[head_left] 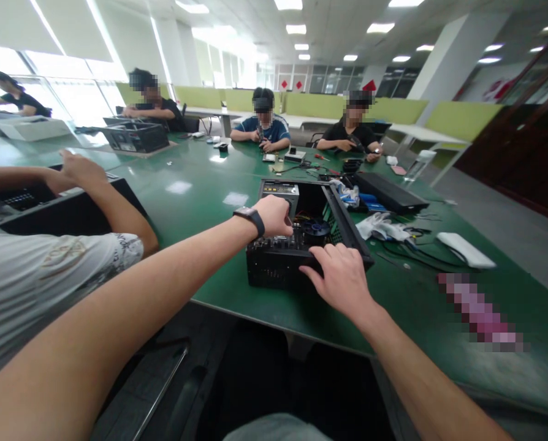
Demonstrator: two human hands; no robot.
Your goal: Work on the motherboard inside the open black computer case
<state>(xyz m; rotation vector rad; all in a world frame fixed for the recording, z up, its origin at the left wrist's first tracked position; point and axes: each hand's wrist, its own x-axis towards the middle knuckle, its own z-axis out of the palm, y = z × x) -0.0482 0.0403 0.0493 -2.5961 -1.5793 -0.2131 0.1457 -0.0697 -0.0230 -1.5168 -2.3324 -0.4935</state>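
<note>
An open black computer case (301,233) lies on the green table (200,190) in front of me, with its fan and wiring showing inside. My left hand (274,215), with a black watch on the wrist, reaches into the case from the left; its fingers are curled down inside and what they touch is hidden. My right hand (341,275) rests on the case's near front edge, fingers bent over the rim and gripping it.
White gloves or cloth (382,228), cables and a black side panel (388,193) lie right of the case. A white pouch (467,250) sits further right. A neighbour's arm (108,202) and another black case (48,211) are at my left. Other people work across the table.
</note>
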